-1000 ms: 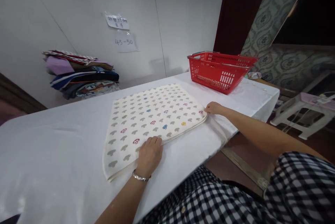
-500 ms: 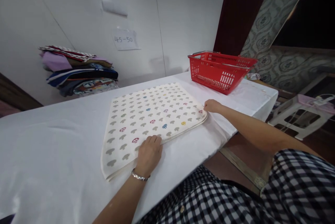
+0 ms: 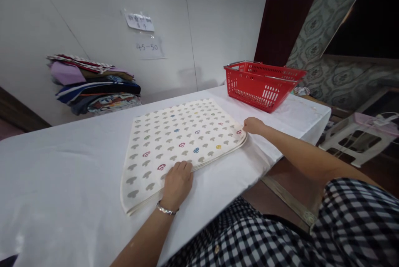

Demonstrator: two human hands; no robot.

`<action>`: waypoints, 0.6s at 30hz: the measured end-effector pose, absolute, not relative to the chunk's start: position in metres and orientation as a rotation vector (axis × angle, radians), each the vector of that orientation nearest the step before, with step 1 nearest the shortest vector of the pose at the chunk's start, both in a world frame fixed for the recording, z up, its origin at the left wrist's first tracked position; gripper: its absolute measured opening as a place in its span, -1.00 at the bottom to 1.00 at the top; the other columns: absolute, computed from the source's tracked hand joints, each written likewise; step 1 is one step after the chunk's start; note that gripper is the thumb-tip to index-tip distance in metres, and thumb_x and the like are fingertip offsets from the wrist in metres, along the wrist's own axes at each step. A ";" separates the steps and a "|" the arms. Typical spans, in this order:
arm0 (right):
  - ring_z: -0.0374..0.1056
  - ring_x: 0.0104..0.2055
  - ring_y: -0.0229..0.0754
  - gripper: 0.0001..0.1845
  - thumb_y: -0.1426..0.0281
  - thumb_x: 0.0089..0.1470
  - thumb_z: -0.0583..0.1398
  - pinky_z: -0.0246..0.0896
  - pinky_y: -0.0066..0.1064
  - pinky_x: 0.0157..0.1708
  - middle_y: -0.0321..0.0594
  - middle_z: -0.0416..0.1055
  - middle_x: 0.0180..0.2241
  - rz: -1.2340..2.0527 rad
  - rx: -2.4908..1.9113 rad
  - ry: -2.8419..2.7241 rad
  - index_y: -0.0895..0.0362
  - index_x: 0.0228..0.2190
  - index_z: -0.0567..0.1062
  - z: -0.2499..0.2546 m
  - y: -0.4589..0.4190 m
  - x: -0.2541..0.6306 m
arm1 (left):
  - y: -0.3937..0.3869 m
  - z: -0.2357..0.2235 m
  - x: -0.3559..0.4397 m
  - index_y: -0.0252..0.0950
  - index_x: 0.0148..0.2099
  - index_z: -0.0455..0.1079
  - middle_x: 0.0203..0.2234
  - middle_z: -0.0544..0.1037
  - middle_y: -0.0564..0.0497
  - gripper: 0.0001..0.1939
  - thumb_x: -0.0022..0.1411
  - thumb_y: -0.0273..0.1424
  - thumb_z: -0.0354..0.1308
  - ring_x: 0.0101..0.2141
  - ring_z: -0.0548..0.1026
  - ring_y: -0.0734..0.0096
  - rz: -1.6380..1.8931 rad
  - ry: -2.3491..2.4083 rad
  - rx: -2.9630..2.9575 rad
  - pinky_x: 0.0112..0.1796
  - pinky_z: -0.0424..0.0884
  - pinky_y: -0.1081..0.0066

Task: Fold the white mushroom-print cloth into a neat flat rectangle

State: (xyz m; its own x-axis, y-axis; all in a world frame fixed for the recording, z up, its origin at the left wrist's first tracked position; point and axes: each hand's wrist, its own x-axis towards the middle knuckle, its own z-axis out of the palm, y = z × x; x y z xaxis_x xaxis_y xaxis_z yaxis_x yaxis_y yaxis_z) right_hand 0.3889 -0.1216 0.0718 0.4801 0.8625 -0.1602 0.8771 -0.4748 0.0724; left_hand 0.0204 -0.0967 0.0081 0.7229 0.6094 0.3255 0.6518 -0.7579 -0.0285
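A folded cream cloth (image 3: 187, 134) printed with grey mushrooms and a few red, blue and yellow ones lies flat on the table, its layers showing along the near edge. My left hand (image 3: 177, 181), with a silver bracelet at the wrist, rests palm down on that near edge; its fingers lie on the fabric and the thumb is hidden. At the cloth's right corner, my right hand (image 3: 253, 125) is closed, with the edge pinched between its fingers.
A white-covered table (image 3: 62, 184) runs along the wall. A red basket (image 3: 252, 88) stands at the back right, and a pile of folded clothes (image 3: 96, 86) at the back left. Paper signs (image 3: 140, 21) hang on the wall. A white-legged stool (image 3: 358, 134) is beyond the right end.
The upper paper on the wall was curled up and now hangs down, showing its writing. Both hands and the cloth stay almost exactly where they were.
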 end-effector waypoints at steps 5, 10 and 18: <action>0.38 -0.10 0.02 -0.68 0.40 0.03 0.11 0.27 -0.33 -0.22 0.05 0.48 -0.15 -0.089 2.530 1.533 0.20 -0.20 0.55 0.071 -0.123 0.387 | -0.097 0.008 0.021 -0.28 -0.25 0.38 -0.38 0.44 -0.03 -0.84 0.23 -0.53 -0.03 -0.29 0.37 0.27 -0.444 -1.037 -2.797 -0.31 0.26 0.31; 0.36 -0.04 0.08 -0.69 0.43 0.03 0.12 0.25 -0.24 -0.15 0.12 0.45 -0.11 -0.063 2.497 1.588 0.21 -0.18 0.54 0.069 -0.124 0.386 | -0.096 0.009 0.021 -0.28 -0.24 0.38 -0.37 0.43 -0.03 -0.84 0.23 -0.52 -0.02 -0.28 0.37 0.27 -0.447 -1.041 -2.823 -0.30 0.26 0.31; 0.41 -0.19 -0.09 -0.78 0.40 -0.01 0.17 0.25 -0.43 -0.28 -0.05 0.51 -0.24 -0.231 2.630 1.621 0.18 -0.33 0.57 0.072 -0.120 0.388 | -0.097 0.009 0.021 -0.27 -0.26 0.37 -0.37 0.43 -0.04 -0.85 0.22 -0.52 -0.02 -0.27 0.36 0.26 -0.445 -1.063 -2.841 -0.29 0.26 0.29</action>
